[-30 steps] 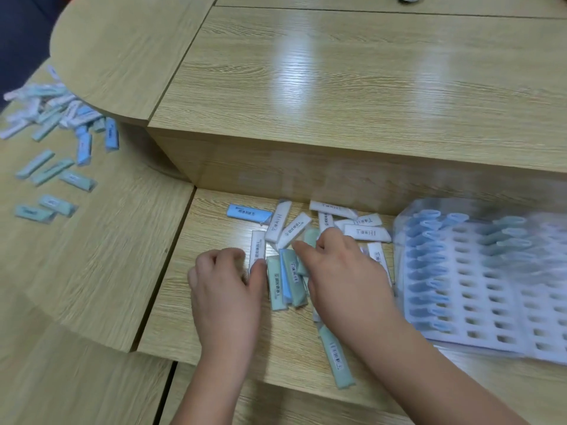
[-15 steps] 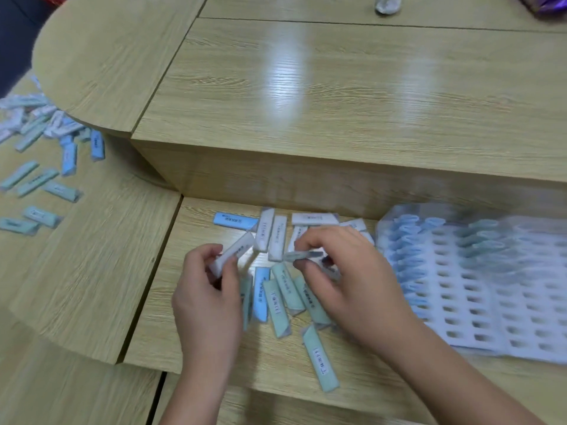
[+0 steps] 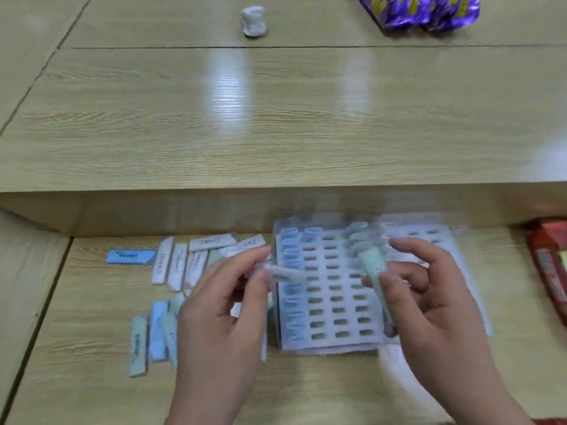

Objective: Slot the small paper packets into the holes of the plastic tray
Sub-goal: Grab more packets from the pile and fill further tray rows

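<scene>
The clear plastic tray [image 3: 333,340] with rows of holes lies on the lower wooden shelf, with blue packets standing in its left column and a few green ones further right. My left hand [image 3: 221,314] pinches a white packet [image 3: 285,276] just over the tray's left edge. My right hand [image 3: 429,302] grips a green packet [image 3: 376,277] above the tray, tip pointing up-left toward the green row. Several loose white, blue and green packets [image 3: 178,265] lie on the shelf left of the tray. The view is blurred.
A raised desk top [image 3: 276,118] runs behind the shelf, carrying a small white crumpled object [image 3: 253,21] and a purple foil bag [image 3: 423,10]. Red boxes [image 3: 549,262] sit at the shelf's right end.
Both hands lifted off the loose pile and moved right over the tray, each holding a packet. The camera view swung right, so the tray now sits in the middle.
</scene>
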`<state>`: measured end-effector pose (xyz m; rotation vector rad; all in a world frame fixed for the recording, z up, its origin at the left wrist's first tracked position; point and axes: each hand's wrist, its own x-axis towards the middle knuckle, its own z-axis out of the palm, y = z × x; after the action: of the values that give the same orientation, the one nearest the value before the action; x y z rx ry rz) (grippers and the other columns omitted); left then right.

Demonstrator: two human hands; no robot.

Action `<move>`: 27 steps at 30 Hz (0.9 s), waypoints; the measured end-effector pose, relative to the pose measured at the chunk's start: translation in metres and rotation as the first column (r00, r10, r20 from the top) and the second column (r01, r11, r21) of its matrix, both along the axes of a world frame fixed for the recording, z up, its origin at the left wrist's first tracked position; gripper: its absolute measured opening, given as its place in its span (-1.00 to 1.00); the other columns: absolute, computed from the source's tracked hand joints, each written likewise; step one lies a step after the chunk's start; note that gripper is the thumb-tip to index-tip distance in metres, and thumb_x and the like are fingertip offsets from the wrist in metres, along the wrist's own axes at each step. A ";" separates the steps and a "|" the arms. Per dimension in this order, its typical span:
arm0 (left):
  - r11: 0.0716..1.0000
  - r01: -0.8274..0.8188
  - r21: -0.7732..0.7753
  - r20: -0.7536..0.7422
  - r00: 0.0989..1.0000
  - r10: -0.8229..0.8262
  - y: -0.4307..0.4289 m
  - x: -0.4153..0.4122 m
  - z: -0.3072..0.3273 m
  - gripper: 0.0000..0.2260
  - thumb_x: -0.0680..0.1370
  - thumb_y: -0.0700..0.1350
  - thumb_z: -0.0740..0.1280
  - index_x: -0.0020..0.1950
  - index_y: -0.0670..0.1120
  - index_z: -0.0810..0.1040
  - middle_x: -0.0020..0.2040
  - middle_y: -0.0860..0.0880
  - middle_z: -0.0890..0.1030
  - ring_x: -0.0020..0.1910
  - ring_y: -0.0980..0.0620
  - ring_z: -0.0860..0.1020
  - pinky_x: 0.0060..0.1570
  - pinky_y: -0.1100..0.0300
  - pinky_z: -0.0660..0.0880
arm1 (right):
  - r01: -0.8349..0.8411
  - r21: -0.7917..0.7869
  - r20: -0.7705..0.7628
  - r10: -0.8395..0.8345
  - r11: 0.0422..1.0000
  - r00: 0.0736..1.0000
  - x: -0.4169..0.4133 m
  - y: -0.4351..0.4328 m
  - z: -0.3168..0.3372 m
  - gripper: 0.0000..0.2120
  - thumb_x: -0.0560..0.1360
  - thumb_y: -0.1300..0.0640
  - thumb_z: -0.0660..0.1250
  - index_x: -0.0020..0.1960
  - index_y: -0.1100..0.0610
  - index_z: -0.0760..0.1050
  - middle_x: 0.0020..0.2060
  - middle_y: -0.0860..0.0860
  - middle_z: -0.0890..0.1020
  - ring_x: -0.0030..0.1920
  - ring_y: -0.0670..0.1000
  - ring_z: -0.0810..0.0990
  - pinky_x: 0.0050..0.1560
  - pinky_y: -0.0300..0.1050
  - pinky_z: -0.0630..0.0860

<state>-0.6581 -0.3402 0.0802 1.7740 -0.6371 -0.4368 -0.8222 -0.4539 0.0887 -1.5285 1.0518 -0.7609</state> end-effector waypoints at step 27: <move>0.998 -0.057 0.032 -0.039 0.998 0.059 -0.039 -0.046 -0.005 -0.89 0.50 0.04 0.38 0.00 0.21 0.61 -0.14 0.17 0.66 -0.12 0.12 0.64 -0.15 0.31 0.55 | -0.358 -0.622 -0.479 0.023 0.697 0.878 -0.033 -0.061 -0.043 -0.93 0.55 0.06 0.41 -0.02 0.02 0.66 -0.12 -0.19 0.67 -0.15 -0.06 0.55 -0.34 -0.13 0.51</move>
<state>-0.7046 -0.3790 0.0752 1.8040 -0.5517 -0.4437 -0.8549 -0.5145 0.0453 -2.5331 0.9258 -0.7098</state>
